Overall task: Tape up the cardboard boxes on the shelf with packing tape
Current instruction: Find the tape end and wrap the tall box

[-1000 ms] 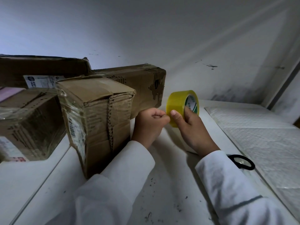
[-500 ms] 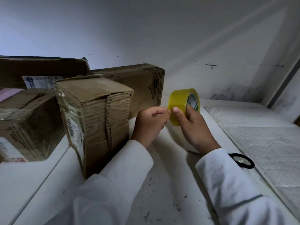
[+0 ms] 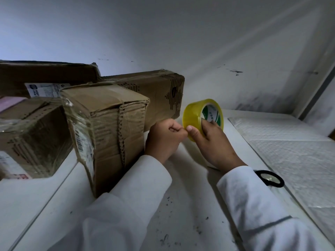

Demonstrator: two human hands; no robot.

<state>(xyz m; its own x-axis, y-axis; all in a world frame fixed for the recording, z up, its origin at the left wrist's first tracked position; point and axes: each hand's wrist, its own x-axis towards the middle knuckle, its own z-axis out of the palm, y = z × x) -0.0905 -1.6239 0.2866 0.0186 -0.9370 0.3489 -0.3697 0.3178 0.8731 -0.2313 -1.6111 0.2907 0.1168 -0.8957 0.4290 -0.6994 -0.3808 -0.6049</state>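
Right hand [image 3: 215,142] grips the yellow roll of clear packing tape [image 3: 197,115] with a green-and-white printed core, fingers reaching into the core, thumb [image 3: 192,128] pressed on the outer band. Roll is held up off the white shelf [image 3: 181,205], standing on edge. Left hand [image 3: 165,136] is curled into a fist just beside the roll, thumb and forefinger pinched together at the roll's left edge, touching the right thumb; whether it has the tape end caught, cannot tell. Both arms in white sleeves [image 3: 137,192].

Tall worn brown cardboard box [image 3: 112,127] with a barcode label under wrinkled clear film stands upright on the shelf, just left of the left hand, its corrugated side flaps showing. Behind it a long brown cardboard box [image 3: 163,95] with punched dot pattern lies against the white wall. At far left a squat brown box wrapped in clear film [image 3: 34,134], and behind that a flat dark brown box [image 3: 47,73] with a white shipping label.

Black-handled scissors [image 3: 270,179] lie on the shelf right of the right sleeve, partly hidden by it. White bubble-wrap sheet [image 3: 290,151] lies flat at far right.
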